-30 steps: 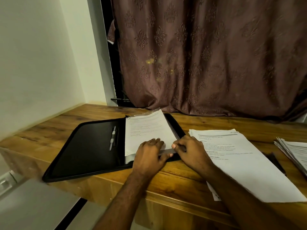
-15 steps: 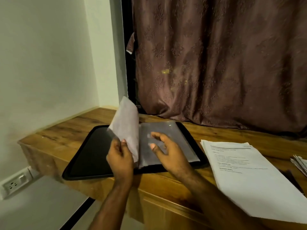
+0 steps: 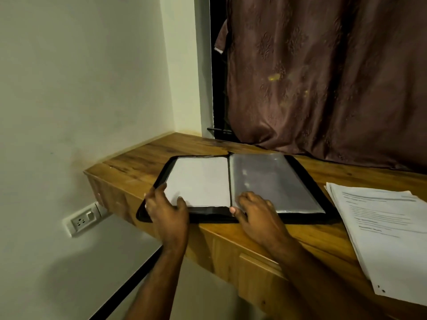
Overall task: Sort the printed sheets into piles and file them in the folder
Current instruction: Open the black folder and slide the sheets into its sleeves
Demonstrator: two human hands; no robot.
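Head view: the black zip folder (image 3: pixel 233 217) lies open and flat on the wooden worktop (image 3: pixel 143 162), a filled sleeve (image 3: pixel 198 181) turned to its left half and an empty clear sleeve (image 3: pixel 275 181) on its right half. The left hand (image 3: pixel 167 209) rests with relaxed fingers on the filled sleeve's near corner; the right hand (image 3: pixel 258 210) lies flat on the empty sleeve, gripping nothing. The printed sheets (image 3: pixel 383 229) are stacked just right of the folder. Expect light, limp paper and slick plastic; grip sheets by an edge and open the sleeve at its mouth.
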